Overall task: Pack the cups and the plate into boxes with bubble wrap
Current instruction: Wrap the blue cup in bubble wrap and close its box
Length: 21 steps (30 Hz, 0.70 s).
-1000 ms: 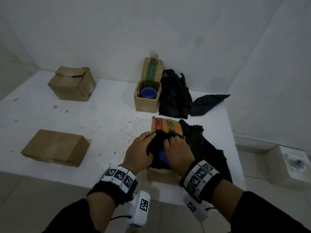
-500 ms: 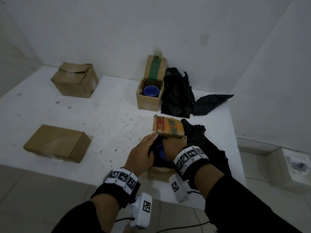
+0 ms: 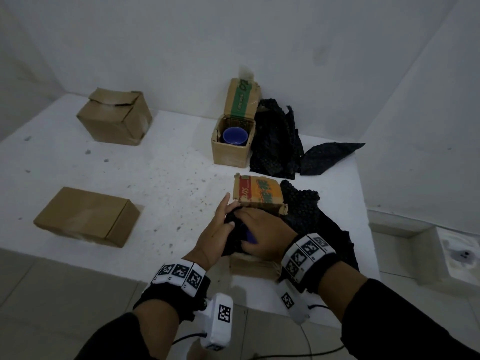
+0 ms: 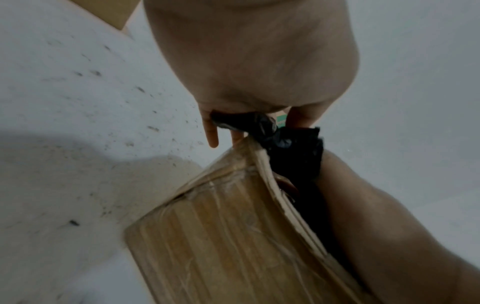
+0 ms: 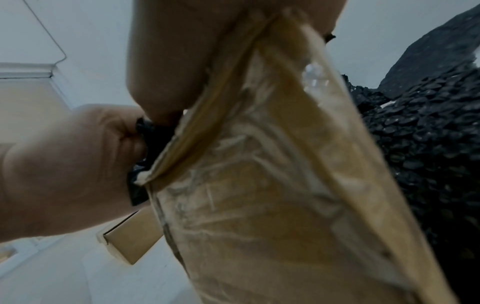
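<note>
A blue cup (image 3: 251,236) wrapped in black bubble wrap (image 3: 235,244) sits in an open cardboard box (image 3: 253,265) at the table's front edge. The box's printed orange flap (image 3: 257,191) stands up behind it. My left hand (image 3: 228,211) grips the wrap on the left side, fingers curled over it (image 4: 241,123). From the right, my right hand (image 3: 246,227) curls over the wrapped cup. Only a sliver of blue shows between the hands. A second blue cup (image 3: 235,136) stands unwrapped in an open box (image 3: 228,154) at the back.
Loose black bubble wrap lies beside the back box (image 3: 275,141) and right of the near box (image 3: 311,216), close to the table's right edge. Two shut cardboard boxes stand on the left, one far (image 3: 114,116) and one near (image 3: 85,216). Walls close in behind and to the right.
My right wrist has swung inward across the near box and the hand now lies flatter over the wrapped cup. The left hand has stayed on the wrap's left side.
</note>
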Each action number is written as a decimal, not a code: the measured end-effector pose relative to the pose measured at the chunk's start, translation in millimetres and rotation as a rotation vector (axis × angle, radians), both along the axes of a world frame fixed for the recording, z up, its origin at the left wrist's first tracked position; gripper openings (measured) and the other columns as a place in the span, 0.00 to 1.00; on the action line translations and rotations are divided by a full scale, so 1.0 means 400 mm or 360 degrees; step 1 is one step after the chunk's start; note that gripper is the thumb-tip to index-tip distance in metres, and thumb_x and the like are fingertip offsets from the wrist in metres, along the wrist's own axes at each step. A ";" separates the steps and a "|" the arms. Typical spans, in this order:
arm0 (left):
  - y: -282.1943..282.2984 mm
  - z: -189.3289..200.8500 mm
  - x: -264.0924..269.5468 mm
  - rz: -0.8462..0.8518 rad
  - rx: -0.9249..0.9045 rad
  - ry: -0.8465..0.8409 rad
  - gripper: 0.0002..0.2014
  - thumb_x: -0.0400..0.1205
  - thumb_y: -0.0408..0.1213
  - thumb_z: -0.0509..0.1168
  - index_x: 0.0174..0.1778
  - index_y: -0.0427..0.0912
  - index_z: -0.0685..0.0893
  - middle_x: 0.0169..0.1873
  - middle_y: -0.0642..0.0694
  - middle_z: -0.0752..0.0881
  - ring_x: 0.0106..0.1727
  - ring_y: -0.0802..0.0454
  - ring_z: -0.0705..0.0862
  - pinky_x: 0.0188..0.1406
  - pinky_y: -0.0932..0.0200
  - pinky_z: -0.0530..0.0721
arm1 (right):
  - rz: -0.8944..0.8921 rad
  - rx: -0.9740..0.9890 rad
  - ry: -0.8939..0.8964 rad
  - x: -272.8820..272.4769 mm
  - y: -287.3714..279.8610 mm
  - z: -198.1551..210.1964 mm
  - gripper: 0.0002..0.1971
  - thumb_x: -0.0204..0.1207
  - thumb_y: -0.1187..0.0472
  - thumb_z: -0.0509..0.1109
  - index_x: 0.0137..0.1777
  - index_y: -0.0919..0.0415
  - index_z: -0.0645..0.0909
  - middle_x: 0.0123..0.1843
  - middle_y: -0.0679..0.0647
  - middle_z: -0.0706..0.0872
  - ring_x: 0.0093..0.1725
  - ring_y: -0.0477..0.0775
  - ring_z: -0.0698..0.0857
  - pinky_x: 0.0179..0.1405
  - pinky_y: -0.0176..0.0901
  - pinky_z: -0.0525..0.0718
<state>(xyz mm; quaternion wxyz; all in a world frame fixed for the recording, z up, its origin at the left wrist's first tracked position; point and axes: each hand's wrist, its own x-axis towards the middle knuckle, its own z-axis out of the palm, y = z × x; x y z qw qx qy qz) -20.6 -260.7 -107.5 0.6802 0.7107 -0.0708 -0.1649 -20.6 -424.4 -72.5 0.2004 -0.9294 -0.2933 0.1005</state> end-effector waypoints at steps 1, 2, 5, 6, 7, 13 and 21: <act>-0.003 -0.002 -0.001 0.0004 -0.0024 0.0016 0.27 0.84 0.31 0.51 0.72 0.65 0.54 0.71 0.58 0.69 0.78 0.54 0.64 0.78 0.51 0.64 | 0.0016 -0.0029 0.0024 0.007 -0.001 -0.003 0.30 0.72 0.49 0.64 0.72 0.63 0.69 0.66 0.60 0.78 0.63 0.59 0.77 0.63 0.52 0.77; -0.005 -0.005 -0.003 0.0008 -0.0040 0.0024 0.26 0.86 0.30 0.50 0.73 0.62 0.55 0.71 0.59 0.69 0.78 0.54 0.63 0.78 0.51 0.63 | 0.0025 -0.0046 0.0037 0.011 -0.001 -0.008 0.29 0.71 0.49 0.66 0.69 0.63 0.71 0.63 0.59 0.79 0.60 0.58 0.77 0.61 0.52 0.78; -0.011 -0.012 -0.013 -0.0007 -0.0007 -0.0057 0.22 0.85 0.39 0.51 0.74 0.60 0.58 0.72 0.62 0.68 0.78 0.60 0.63 0.77 0.57 0.63 | 0.0063 -0.0150 0.0034 0.013 0.002 -0.013 0.21 0.71 0.51 0.68 0.59 0.64 0.76 0.55 0.59 0.80 0.53 0.57 0.78 0.57 0.51 0.78; -0.012 -0.012 -0.014 -0.0018 0.0030 -0.0087 0.22 0.84 0.41 0.51 0.74 0.59 0.59 0.74 0.59 0.67 0.78 0.60 0.63 0.76 0.60 0.63 | 0.0066 -0.0212 0.0065 0.011 0.001 -0.015 0.19 0.72 0.52 0.68 0.56 0.65 0.76 0.54 0.59 0.80 0.52 0.58 0.77 0.57 0.49 0.77; -0.012 -0.010 -0.013 -0.0024 0.0073 -0.0113 0.21 0.83 0.43 0.50 0.74 0.59 0.60 0.75 0.56 0.67 0.78 0.60 0.63 0.75 0.65 0.63 | 0.0062 -0.0286 0.0101 0.009 0.001 -0.014 0.18 0.72 0.52 0.68 0.55 0.65 0.77 0.53 0.60 0.80 0.53 0.58 0.77 0.57 0.48 0.75; -0.009 -0.023 -0.017 -0.0058 0.0231 -0.0224 0.22 0.82 0.49 0.47 0.74 0.59 0.61 0.79 0.56 0.62 0.79 0.64 0.60 0.77 0.66 0.58 | 0.0080 -0.0428 0.0016 0.021 0.013 -0.036 0.38 0.65 0.44 0.39 0.55 0.69 0.80 0.53 0.64 0.81 0.52 0.63 0.77 0.56 0.53 0.74; -0.019 -0.002 -0.021 -0.0037 0.0057 -0.0020 0.24 0.86 0.47 0.44 0.80 0.48 0.58 0.80 0.53 0.59 0.80 0.61 0.58 0.78 0.65 0.58 | -0.0231 0.0318 -0.0007 -0.006 -0.015 -0.019 0.16 0.78 0.51 0.59 0.56 0.61 0.80 0.54 0.55 0.81 0.53 0.53 0.78 0.51 0.45 0.78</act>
